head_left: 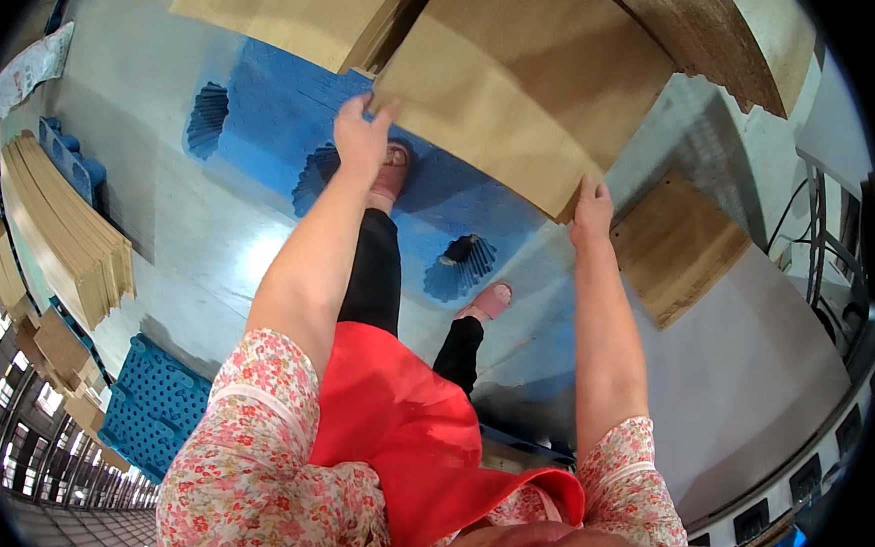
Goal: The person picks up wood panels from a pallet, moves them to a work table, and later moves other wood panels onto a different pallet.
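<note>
A light plywood board [537, 97] lies on top of a stack at the far middle, over the blue plastic pallet [267, 98]. My left hand [359, 140] is closed at the board's near left corner, thumb and fingers at its edge. Around the near right corner my right hand [591, 212] is closed, fingertips over the top face. How many boards lie under this one I cannot make out. One of my feet, in a pink shoe [391, 168], stands on the pallet below my left hand.
More stacked plywood [302, 16] stands at the far left of the board. A smaller wooden panel [681, 244] lies on a grey table [740, 385] at right. Tall panel stacks [64, 226] and a blue pallet [155, 406] are at left. Metal legs and cables stand at far right.
</note>
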`<state>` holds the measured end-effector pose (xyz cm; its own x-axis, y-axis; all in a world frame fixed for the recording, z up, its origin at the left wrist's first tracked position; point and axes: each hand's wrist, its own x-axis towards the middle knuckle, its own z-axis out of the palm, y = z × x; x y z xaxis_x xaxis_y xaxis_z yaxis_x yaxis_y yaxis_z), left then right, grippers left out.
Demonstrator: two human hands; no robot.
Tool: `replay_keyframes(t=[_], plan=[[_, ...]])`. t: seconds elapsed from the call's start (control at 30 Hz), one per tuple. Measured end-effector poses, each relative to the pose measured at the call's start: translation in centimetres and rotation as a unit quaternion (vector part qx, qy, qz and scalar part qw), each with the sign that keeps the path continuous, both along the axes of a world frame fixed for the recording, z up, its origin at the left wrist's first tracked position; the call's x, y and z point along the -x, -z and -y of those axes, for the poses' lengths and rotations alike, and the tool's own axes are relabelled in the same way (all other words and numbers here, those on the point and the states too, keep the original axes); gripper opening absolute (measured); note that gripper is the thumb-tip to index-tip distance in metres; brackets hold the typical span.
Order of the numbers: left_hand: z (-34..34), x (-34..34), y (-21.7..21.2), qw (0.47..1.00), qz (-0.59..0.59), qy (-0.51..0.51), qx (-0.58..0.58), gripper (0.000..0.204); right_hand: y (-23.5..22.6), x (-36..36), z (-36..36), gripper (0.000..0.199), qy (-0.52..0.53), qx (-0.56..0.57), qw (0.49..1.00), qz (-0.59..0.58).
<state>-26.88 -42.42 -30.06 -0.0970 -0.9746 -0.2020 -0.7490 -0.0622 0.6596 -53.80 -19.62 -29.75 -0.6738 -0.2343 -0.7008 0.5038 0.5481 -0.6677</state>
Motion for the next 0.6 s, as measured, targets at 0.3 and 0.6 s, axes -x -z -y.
replay_keyframes(t=[0.3, 0.6], plan=[[-3.7, -3.3, -3.0, 0.938, 0.006, 0.071, -0.340, 0.060, -1.2, -1.0, -7.2, 0.036, -0.053, -0.036, 0.998, 0.020], [-2.9, -0.8, -2.4, 0.918, -0.053, 0.055, -0.389, 0.071, -0.7, -1.7, -6.5, 0.054, 0.075, 0.067, 0.992, 0.076]])
